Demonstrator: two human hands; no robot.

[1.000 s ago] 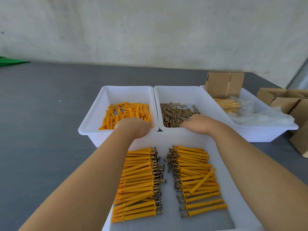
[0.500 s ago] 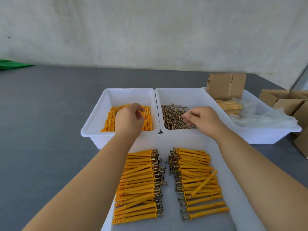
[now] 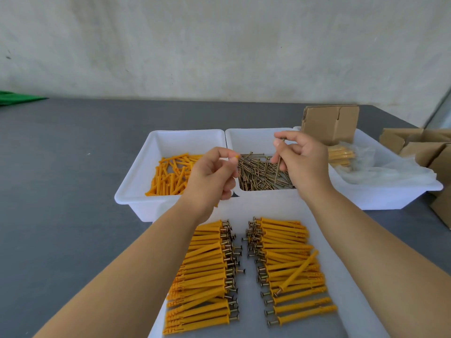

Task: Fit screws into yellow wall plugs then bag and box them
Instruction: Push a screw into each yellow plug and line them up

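Observation:
My left hand pinches a yellow wall plug; only its tip shows between thumb and forefinger. My right hand holds a brass screw almost upright, above the white bin of loose screws. The two hands are a short gap apart. To the left is a white bin of loose yellow plugs. In the near white tray lie two rows of plugs with screws fitted, heads facing the middle.
A third white bin at the right holds bagged plugs, clear plastic bags and a cardboard box. More cardboard boxes stand at the far right. The grey table stretches left; a green object lies at its far left edge.
Both hands have lifted out of the bins and come toward each other; the left now pinches a plug and the right holds a screw.

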